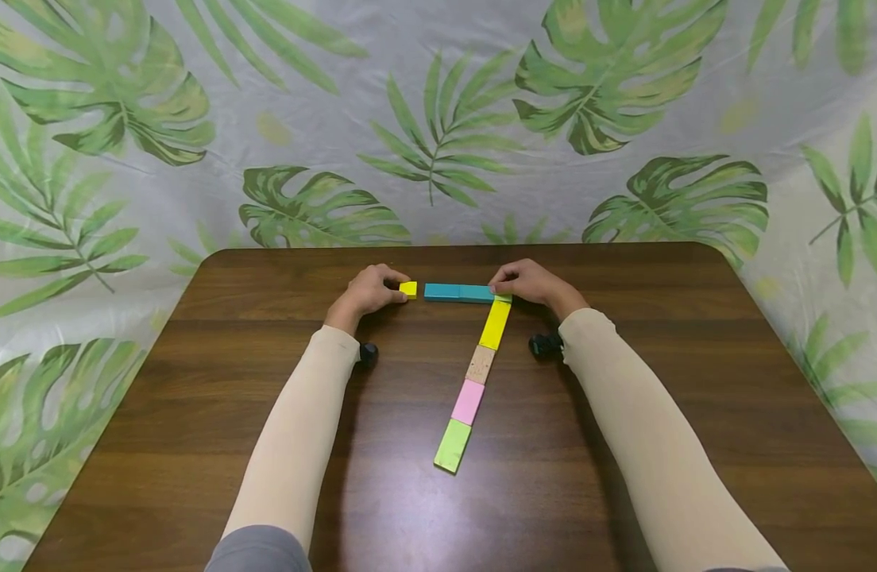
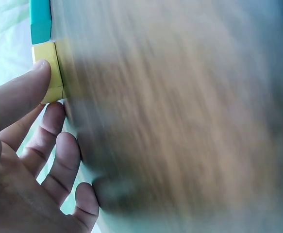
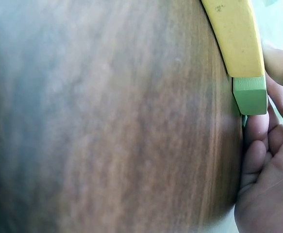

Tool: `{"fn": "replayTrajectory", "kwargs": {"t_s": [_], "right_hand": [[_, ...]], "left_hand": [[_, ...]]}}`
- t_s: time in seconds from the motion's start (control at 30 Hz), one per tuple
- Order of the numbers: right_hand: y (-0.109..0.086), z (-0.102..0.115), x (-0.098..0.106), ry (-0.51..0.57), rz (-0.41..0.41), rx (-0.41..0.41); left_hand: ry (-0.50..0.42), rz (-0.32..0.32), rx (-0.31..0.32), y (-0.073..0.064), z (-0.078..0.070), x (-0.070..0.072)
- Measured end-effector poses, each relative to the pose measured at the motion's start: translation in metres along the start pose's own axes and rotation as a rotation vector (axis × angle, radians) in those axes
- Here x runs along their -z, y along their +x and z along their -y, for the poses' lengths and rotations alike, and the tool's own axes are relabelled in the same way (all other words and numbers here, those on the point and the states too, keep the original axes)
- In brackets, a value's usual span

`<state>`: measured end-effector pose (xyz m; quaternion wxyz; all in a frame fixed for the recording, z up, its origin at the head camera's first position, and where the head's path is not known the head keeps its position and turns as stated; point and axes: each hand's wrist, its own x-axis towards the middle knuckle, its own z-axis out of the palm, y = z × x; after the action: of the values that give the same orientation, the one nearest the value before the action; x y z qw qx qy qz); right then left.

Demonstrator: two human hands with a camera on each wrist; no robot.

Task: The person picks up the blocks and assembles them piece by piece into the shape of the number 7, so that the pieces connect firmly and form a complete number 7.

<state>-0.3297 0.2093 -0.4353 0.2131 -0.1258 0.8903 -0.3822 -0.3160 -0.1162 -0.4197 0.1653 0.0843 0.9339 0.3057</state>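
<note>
My left hand (image 1: 370, 290) pinches a yellow wooden block (image 1: 408, 290) between thumb and fingers, flat at the table's far side. In the head view a small gap separates it from a teal block (image 1: 442, 292). A second teal block (image 1: 476, 294) continues that row to the right. At the row's right end my right hand (image 1: 531, 282) holds a green block (image 3: 250, 95), partly hidden by the fingers in the head view. A longer yellow block (image 1: 494, 324) meets this green one and starts a slanting line toward me.
Below the longer yellow block, the line goes on with a bare wood-coloured block (image 1: 480, 365), a pink block (image 1: 468, 401) and a light green block (image 1: 453, 446). All lie on a dark brown wooden table (image 1: 217, 381). A leaf-patterned curtain (image 1: 467, 95) hangs behind the far edge.
</note>
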Motion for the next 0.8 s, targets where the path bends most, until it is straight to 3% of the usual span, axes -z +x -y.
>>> {"fn": "replayTrajectory", "kwargs": {"t_s": [0.8], "right_hand": [[-0.0008, 0.001, 0.001, 0.011, 0.011, -0.006]], "left_hand": [[-0.015, 0.007, -0.023, 0.0035, -0.0083, -0.0078]]}}
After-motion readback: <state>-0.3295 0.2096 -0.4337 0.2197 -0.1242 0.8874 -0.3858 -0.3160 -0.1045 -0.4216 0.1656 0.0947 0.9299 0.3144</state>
